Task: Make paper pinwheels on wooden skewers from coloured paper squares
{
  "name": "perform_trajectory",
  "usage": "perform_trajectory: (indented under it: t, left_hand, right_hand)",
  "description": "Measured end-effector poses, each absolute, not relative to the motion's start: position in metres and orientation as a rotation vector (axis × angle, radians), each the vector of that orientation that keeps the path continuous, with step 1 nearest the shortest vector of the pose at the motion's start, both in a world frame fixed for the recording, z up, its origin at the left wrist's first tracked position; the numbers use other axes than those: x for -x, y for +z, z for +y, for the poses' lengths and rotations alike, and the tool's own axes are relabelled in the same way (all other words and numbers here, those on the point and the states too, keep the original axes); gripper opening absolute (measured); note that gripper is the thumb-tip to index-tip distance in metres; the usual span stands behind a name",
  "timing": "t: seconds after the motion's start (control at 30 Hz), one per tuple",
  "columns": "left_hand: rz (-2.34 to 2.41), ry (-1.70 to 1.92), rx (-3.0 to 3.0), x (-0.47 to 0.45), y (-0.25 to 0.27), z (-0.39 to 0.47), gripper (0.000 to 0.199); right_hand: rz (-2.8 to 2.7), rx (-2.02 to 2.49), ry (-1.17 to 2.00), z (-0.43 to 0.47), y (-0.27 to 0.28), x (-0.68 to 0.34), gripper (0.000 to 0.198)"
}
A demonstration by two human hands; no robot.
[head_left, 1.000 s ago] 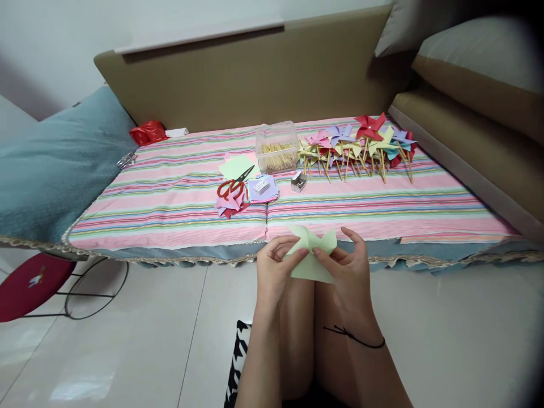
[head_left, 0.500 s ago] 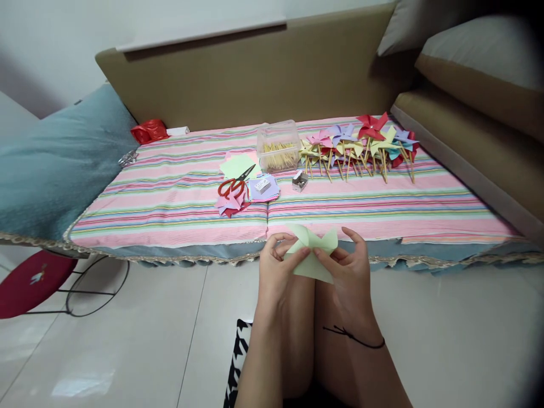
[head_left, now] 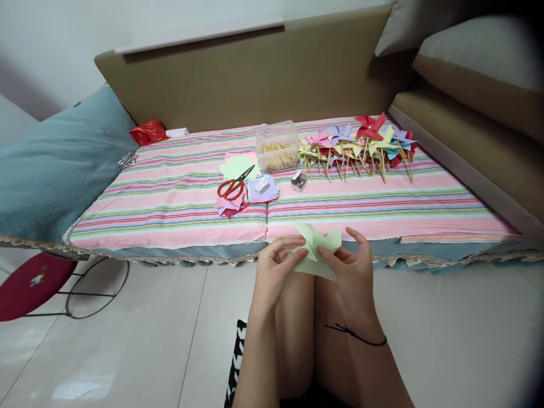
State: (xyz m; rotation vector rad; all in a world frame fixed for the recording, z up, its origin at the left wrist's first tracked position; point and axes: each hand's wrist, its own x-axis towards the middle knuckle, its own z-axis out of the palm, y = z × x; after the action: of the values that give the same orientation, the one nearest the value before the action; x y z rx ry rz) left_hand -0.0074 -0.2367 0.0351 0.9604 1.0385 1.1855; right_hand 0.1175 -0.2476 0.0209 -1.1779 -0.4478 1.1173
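Observation:
A pale green paper pinwheel (head_left: 317, 268) is held above my knees, its corners partly folded in toward the middle. My left hand (head_left: 275, 269) pinches its left side between thumb and fingers. On the other side, my right hand (head_left: 349, 271) grips the paper with the thumb near the centre and the index finger raised. Beyond the hands, on the striped cloth (head_left: 191, 221), lie red-handled scissors (head_left: 232, 188), green paper sheets (head_left: 238, 168), a small stack of lilac paper (head_left: 266, 195) and folded pink pinwheel pieces (head_left: 230, 205).
A clear plastic box (head_left: 278, 153) of thin sticks stands at the back, near a small open box of metal pins (head_left: 299, 181). Several finished pinwheels (head_left: 369, 127) on sticks lie to the right. A red stool (head_left: 36, 283) is at the left on the floor.
My left thumb and fingers have shifted on the green paper, and one folded corner now lies farther over the centre. The right hand has moved slightly to the right.

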Motion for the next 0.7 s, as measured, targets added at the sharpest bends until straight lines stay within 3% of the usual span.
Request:
perform_trajectory:
  t: [0.4, 0.7]
  left_hand:
    - [1.122, 1.397, -0.907, -0.007, 0.027, -0.234, 0.022]
    - [1.137, 1.236, -0.806, -0.005, 0.031, -0.235, 0.040]
  right_hand:
    - [-0.427, 1.148, 1.115, -0.249, 0.025, -0.112, 0.084]
    - [-0.464, 1.130, 1.118, -0.249, 0.025, -0.114, 0.085]
